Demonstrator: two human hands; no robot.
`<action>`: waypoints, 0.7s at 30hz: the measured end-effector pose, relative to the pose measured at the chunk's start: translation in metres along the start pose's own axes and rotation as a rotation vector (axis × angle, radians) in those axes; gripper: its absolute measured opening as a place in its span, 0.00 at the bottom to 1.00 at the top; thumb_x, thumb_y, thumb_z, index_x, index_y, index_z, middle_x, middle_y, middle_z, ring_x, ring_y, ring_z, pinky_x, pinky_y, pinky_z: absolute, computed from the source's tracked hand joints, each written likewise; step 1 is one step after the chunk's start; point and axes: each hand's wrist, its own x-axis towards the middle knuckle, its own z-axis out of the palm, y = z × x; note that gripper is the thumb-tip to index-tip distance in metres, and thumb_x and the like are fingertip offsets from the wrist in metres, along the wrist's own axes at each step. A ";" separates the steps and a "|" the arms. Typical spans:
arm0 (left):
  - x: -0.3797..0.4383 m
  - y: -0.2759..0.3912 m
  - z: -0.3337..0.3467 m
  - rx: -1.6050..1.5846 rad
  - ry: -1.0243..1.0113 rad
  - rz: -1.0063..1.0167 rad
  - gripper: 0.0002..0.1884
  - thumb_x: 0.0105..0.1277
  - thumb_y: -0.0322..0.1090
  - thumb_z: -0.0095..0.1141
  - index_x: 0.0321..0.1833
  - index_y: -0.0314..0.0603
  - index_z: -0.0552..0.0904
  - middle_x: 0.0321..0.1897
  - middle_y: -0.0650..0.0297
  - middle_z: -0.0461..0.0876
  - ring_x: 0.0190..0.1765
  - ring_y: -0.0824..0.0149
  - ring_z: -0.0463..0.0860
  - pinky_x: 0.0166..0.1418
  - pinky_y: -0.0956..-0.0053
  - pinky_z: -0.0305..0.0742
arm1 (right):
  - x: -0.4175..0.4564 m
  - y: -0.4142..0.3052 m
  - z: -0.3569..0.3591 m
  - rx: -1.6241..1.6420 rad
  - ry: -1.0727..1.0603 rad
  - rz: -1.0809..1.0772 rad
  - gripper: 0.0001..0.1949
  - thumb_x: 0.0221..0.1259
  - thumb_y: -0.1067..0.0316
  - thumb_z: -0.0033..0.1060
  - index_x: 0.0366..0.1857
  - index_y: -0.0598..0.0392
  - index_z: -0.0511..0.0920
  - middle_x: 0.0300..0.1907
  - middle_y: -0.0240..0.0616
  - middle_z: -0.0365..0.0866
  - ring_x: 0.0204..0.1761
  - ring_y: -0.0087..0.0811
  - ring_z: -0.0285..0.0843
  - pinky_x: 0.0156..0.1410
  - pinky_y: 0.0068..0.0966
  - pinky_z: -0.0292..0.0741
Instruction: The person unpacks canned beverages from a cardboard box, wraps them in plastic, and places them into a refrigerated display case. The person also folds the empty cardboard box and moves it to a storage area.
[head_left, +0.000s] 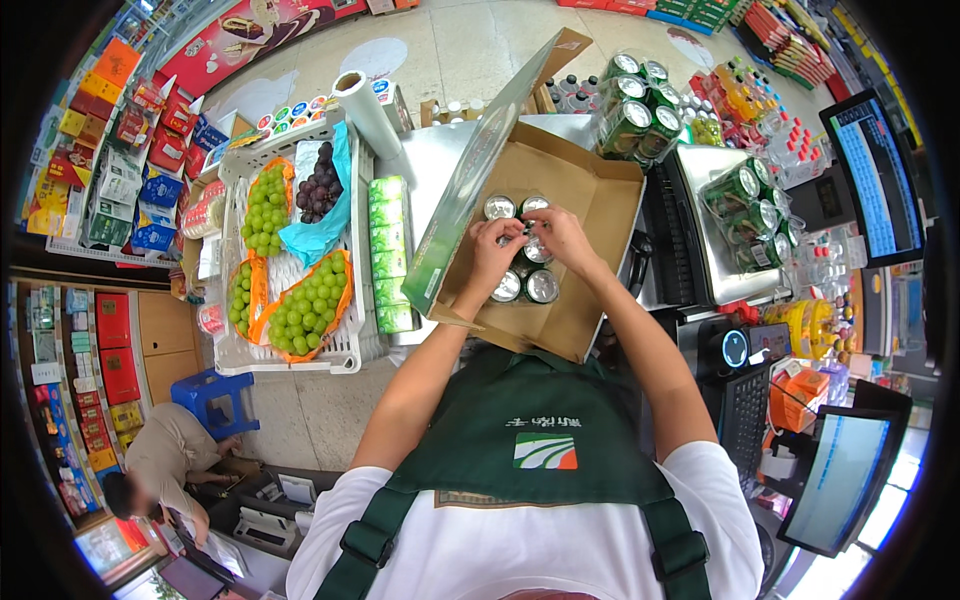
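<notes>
An opened cardboard box (571, 311) sits before me on the counter, its printed green lid (480, 176) raised on the left. Inside stands a pack of silver-topped drink cans (541, 286), grouped in two rows. My left hand (493, 253) and my right hand (561, 234) meet over the middle of this pack, fingertips bent and pinched close together on its top. Whatever thin wrap or ring lies between the fingers is too small to make out. The fingers partly hide the middle cans.
Left is a white plastic crate (358, 300) of grapes, beside green tissue packs (388, 262) and a plastic roll (367, 112). Wrapped can packs stand behind (634, 112) and on a metal scale (690, 169) at right. Monitors (874, 180) line the right; a person (169, 457) bends at lower left.
</notes>
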 end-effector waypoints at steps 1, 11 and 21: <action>0.000 0.002 -0.001 -0.054 -0.010 -0.027 0.08 0.50 0.28 0.70 0.30 0.43 0.82 0.28 0.68 0.83 0.36 0.70 0.78 0.54 0.71 0.63 | 0.006 0.006 -0.001 -0.119 -0.038 -0.123 0.10 0.56 0.78 0.52 0.39 0.60 0.83 0.31 0.46 0.82 0.29 0.35 0.83 0.34 0.29 0.78; -0.004 0.011 -0.020 0.159 -0.130 0.254 0.12 0.47 0.31 0.70 0.28 0.47 0.77 0.32 0.70 0.80 0.46 0.65 0.78 0.60 0.64 0.60 | 0.015 -0.013 -0.032 0.121 -0.584 0.176 0.09 0.60 0.62 0.61 0.32 0.57 0.81 0.23 0.27 0.75 0.23 0.18 0.70 0.26 0.18 0.68; -0.004 0.014 -0.017 0.253 -0.077 0.259 0.10 0.50 0.32 0.66 0.34 0.45 0.79 0.33 0.66 0.82 0.44 0.61 0.79 0.62 0.63 0.61 | -0.011 -0.015 -0.006 0.306 -0.455 0.330 0.13 0.62 0.54 0.61 0.26 0.52 0.80 0.22 0.22 0.71 0.24 0.15 0.63 0.29 0.16 0.62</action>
